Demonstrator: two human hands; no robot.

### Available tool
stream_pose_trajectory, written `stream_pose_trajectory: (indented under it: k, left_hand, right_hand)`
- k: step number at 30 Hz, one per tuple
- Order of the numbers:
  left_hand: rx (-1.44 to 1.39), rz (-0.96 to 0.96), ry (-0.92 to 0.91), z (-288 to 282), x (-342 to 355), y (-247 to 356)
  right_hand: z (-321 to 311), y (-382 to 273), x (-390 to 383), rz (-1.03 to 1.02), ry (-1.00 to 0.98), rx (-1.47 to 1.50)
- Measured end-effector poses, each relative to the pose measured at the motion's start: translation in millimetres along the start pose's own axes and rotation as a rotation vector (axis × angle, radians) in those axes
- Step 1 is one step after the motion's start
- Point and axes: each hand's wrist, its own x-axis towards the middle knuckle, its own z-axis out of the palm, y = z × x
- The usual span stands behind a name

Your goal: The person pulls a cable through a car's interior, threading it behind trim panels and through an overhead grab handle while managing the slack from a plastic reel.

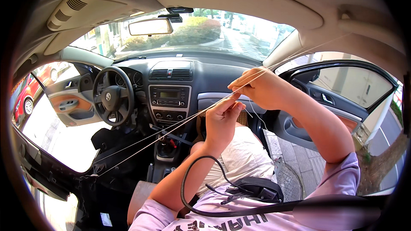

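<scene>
Head: pale cord [198, 115], dark-lettered lilac shirt [227, 223]

Large dark capital lettering [246, 220] is running across the lavender shirt [209, 194], and the near picture edge is cutting part of it off. A round emblem [108, 96] is marking the hub of the steering wheel [115, 103] at left. Markings on the centre radio [168, 95] and the gauges [138, 78] are appearing too small to read.

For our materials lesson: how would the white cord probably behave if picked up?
The white cord is probably floppy when slack: a loose strand curls below the right hand. It looks thin, so likely light.
</scene>
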Motion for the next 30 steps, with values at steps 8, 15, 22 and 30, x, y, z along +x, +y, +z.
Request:
stream_pose_trajectory:
  k: [8, 15, 22, 30]
  left_hand:
    - [-0.307, -0.236, -0.058, -7, 8, 5]
    - [-0.251, -0.328, -0.074, -12, 11, 4]
    - [-0.023, -0.19, -0.046, -13, 6, 5]
    - [0.133, 0.03, -0.001, -19, 6, 9]
  right_hand:
    - [14, -2, 3, 0.18, 0.065, 0.402]
    - [23, -5, -2, 0.14, 0.14, 0.399]
    - [21, -11, -18, 0.008, 0.188, 0.359]
    - [35, -11, -47, 0.19, 0.288, 0.507]
